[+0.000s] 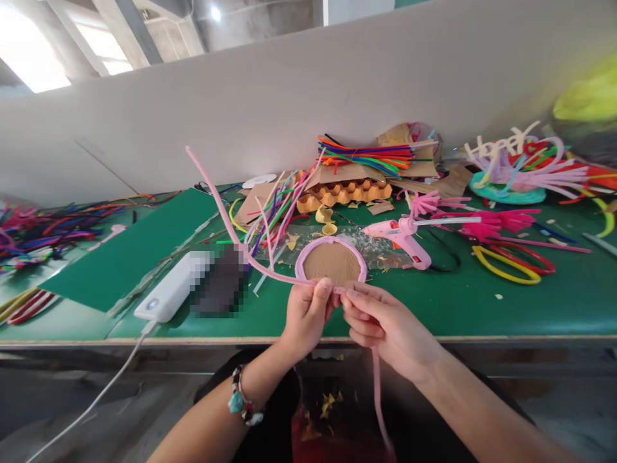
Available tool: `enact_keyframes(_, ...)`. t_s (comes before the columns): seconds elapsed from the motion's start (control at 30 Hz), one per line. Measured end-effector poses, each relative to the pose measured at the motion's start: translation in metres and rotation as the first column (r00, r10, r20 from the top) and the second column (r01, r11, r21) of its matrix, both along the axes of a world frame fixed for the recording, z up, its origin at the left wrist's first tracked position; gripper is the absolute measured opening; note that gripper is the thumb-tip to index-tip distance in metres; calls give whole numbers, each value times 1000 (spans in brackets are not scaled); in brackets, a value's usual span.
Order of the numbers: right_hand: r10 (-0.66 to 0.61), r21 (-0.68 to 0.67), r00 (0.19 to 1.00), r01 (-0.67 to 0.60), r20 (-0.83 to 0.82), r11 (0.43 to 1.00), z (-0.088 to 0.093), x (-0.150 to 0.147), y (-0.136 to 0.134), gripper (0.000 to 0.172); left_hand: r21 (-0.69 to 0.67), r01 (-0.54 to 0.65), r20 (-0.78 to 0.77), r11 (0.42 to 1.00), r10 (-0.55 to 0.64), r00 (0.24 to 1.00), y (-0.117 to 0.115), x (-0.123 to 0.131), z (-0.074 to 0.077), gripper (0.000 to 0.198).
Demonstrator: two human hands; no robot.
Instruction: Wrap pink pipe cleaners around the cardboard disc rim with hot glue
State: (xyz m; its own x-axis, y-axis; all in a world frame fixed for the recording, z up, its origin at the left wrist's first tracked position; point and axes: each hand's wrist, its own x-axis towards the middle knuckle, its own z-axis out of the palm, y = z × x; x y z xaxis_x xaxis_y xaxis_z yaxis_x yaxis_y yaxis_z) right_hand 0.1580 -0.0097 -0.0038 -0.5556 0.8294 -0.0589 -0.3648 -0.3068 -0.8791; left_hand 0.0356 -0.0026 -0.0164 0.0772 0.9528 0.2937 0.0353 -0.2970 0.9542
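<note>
A round brown cardboard disc (332, 262) is held over the green table's front edge, with a pink pipe cleaner (308, 247) wrapped round its rim. My left hand (307, 315) pinches the near edge of the disc and the pipe cleaner. My right hand (380, 325) pinches the same edge just to the right. One loose pink end (212, 186) rises up to the left. Another pink strand (378, 392) hangs down below my right hand.
A pink glue gun (405, 235) lies right of the disc. Piles of coloured pipe cleaners (366, 156), an egg carton (347, 191), cardboard scraps and pipe-cleaner crafts (520, 164) line the back. A white power bank (168, 289) with cable lies on the green table (482, 308).
</note>
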Motion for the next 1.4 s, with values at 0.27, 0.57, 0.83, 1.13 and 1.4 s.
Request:
enact_keyframes(0.27,-775,942,581,40,249,333,-3,12,3,13,-177,-49,118,983,70,991,13,-12,3,49)
enact_keyframes(0.57,-934,881,354,-428,-41,-201,-6,20,3,17,-398,329,160,856,-288,944,9,-12,3,51)
enact_keyframes(0.83,-902,881,432,-421,-11,-213,-5,17,4,12,-383,399,209,833,-342,916,10,-18,3,56)
enact_keyframes(1.13,-894,928,441,-360,77,-98,-10,10,2,23,-342,316,121,885,-292,949,11,-16,3,52)
enact_keyframes(1.4,-530,812,709,-103,465,575,-7,9,1,28,-293,285,78,913,-274,959,6,-14,4,55)
